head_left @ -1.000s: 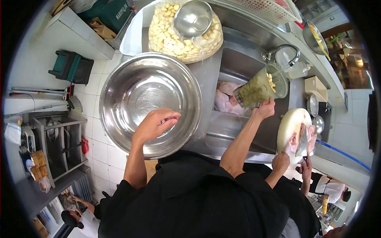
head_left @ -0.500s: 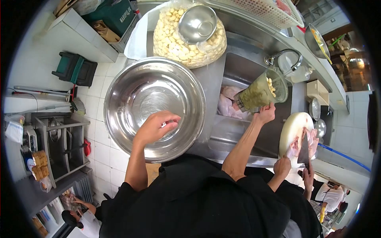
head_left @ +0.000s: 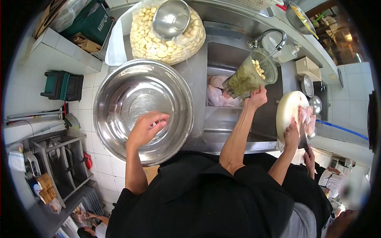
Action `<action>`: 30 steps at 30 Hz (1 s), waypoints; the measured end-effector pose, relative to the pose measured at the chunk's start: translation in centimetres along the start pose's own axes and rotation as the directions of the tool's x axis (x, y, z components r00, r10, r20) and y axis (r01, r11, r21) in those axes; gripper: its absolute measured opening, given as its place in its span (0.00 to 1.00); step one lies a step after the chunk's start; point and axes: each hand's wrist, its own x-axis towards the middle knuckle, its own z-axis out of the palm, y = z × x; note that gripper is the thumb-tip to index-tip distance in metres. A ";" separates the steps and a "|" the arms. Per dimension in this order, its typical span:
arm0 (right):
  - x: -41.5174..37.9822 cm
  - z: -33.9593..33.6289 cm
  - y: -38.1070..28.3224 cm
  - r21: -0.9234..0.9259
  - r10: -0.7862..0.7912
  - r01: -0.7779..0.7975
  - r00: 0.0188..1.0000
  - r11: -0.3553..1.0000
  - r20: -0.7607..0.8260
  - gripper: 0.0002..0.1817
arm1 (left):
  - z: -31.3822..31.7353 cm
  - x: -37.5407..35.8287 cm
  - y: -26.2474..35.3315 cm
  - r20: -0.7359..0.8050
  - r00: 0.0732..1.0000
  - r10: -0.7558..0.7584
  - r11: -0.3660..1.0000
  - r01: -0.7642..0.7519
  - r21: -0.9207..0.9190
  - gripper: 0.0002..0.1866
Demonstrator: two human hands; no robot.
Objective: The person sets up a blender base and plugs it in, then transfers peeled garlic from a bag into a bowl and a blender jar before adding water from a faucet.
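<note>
My right hand (head_left: pixel 257 97) grips the handle of a blender jug (head_left: pixel 249 75), tilted over the sink (head_left: pixel 222 126). Green contents fill much of the jug, and pale garlic-like cloves lie near its open rim. My left hand (head_left: pixel 148 127) hovers over a large steel bowl (head_left: pixel 107 115), its fingers curled together; whether something small is between them cannot be made out. The bowl's inside looks bare. Behind it a plastic bag of peeled cloves (head_left: pixel 158 49) holds a small steel bowl (head_left: pixel 171 19). Raw poultry (head_left: pixel 222 93) lies in the sink under the jug.
A co-worker's hands (head_left: pixel 291 137) cut meat with a knife on a round white board (head_left: pixel 286 113) at the right. A tap (head_left: pixel 282 39) arches behind the sink. Steel bowls, a beige container (head_left: pixel 307 68) and a metal rack (head_left: pixel 59 158) stand around.
The whole view has shifted, so the counter things appear further left. The co-worker's near hand has moved up onto the board. My hands keep much the same poses.
</note>
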 end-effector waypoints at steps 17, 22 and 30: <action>8.6 -21.1 1.6 -0.396 0.279 0.917 0.369 0.044 0.887 0.13 | 0.0 -0.8 -0.2 -0.059 0.998 -0.007 0.999 0.005 -0.032 0.11; 9.0 -21.4 -0.4 -0.141 0.318 0.990 0.130 0.012 0.939 0.14 | 0.1 -0.8 -0.4 -0.067 0.997 0.037 0.999 -0.038 -0.021 0.11; 9.1 -20.8 7.8 -0.501 0.126 0.817 0.487 0.284 0.865 0.12 | 0.4 -0.7 0.0 -0.122 0.990 -0.073 0.997 0.072 -0.016 0.11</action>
